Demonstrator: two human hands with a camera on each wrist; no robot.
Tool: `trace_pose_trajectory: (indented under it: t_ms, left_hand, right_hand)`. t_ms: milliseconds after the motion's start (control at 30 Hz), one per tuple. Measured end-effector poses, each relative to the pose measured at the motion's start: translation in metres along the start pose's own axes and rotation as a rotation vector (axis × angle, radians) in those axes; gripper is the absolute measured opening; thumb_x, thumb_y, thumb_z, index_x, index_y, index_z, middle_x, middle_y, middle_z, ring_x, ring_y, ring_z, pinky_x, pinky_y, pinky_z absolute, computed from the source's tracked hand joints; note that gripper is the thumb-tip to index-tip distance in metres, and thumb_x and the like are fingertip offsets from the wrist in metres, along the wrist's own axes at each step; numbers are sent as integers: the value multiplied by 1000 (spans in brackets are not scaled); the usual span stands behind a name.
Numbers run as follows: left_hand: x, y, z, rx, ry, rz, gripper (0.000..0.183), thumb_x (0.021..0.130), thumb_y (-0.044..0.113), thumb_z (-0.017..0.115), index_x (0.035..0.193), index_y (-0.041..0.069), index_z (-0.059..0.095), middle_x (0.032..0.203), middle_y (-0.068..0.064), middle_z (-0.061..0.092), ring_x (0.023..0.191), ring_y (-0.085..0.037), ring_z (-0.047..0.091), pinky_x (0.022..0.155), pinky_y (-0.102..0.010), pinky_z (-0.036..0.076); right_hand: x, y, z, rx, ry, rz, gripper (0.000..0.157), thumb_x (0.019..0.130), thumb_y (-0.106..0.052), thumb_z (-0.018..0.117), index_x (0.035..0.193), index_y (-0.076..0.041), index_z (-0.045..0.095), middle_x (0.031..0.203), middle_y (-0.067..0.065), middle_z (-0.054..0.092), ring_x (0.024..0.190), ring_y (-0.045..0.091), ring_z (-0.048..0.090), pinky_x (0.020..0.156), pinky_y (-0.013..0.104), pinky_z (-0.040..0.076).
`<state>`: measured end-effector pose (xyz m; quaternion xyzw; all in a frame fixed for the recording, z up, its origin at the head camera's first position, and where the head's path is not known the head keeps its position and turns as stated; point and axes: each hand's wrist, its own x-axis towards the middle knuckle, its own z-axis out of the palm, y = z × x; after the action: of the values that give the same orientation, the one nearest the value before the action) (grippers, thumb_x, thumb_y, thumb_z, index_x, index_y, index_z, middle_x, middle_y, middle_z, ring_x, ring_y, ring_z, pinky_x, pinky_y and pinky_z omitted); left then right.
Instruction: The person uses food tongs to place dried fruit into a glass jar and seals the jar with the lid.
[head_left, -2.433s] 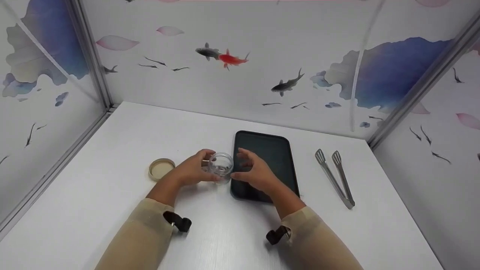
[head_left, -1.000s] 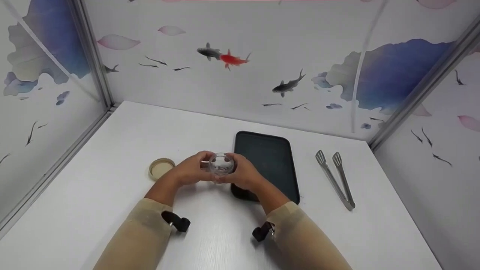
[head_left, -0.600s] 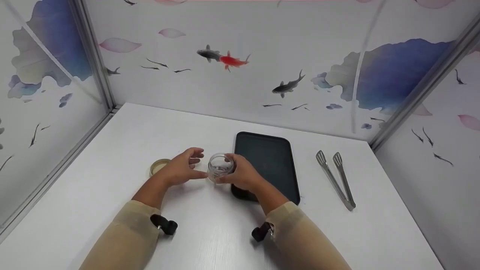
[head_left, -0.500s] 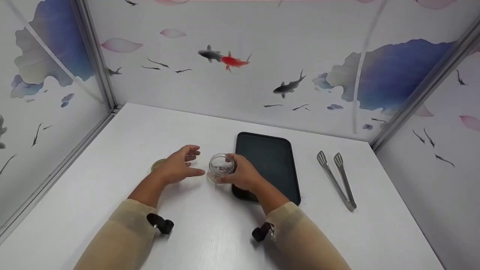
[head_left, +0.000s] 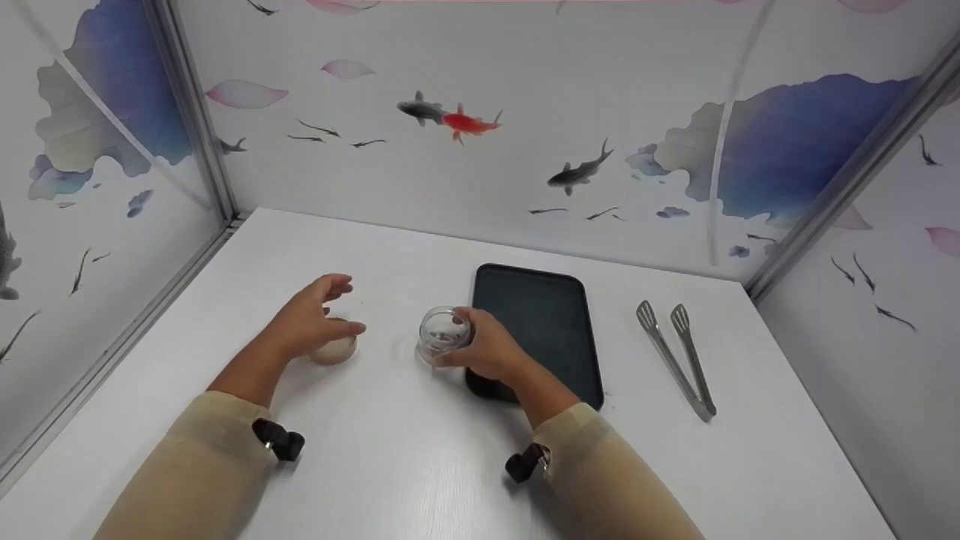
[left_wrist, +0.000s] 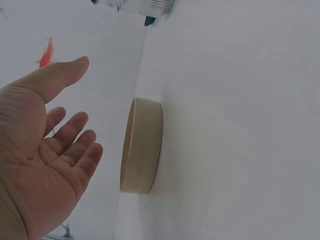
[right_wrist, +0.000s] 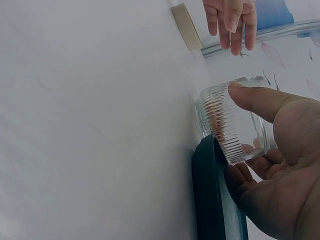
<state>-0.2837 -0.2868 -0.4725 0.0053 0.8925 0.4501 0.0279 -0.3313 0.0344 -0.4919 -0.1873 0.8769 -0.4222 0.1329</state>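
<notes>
My right hand point(head_left: 491, 346) grips a clear glass jar point(head_left: 435, 346) by its right side, thumb in front and fingers behind. The jar has no lid on it, and ribbed glass point(right_wrist: 225, 120) shows low on its side in the right wrist view. Over to the left, my left hand point(head_left: 300, 324) hovers above a round beige lid point(head_left: 335, 352), its fingers relaxed and holding nothing. In the left wrist view the lid point(left_wrist: 145, 145) lies on the table with its hollow side up, apart from the fingers. Part of it is hidden under the hand in the head view.
A dark rectangular tray point(head_left: 536, 330) lies right beside the jar, partly behind my right hand. Farther right, metal tongs point(head_left: 679, 364) lie spread on the white table point(head_left: 420, 465). Printed panels point(head_left: 480, 180) wall in the table's back and sides.
My right hand came in and took hold of the jar. My left hand let go of it and moved left, over the lid. The jar stayed about where it was.
</notes>
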Motion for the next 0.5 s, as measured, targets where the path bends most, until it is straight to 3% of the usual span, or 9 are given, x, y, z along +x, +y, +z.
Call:
trace_pose_trajectory:
  t_ms: [233,500]
  left_hand:
    - [-8,-14,-10,33,-36,-10,101,92,40,85,169,13,26,175,-12,35,164,-41,26,130,-65,27]
    - [-18,-30,-17,97,-87,-39,107,90,49,85,168,9,25,171,-20,37,161,-44,30,128,-67,29]
  right_hand:
    - [1,2,0,8,6,8,97,80,-31,97,161,-11,47,158,10,54,143,28,54,123,51,43]
    - [3,4,-1,7,-8,-22,96,80,-31,97,160,-10,48,154,10,57,139,27,56,121,50,45]
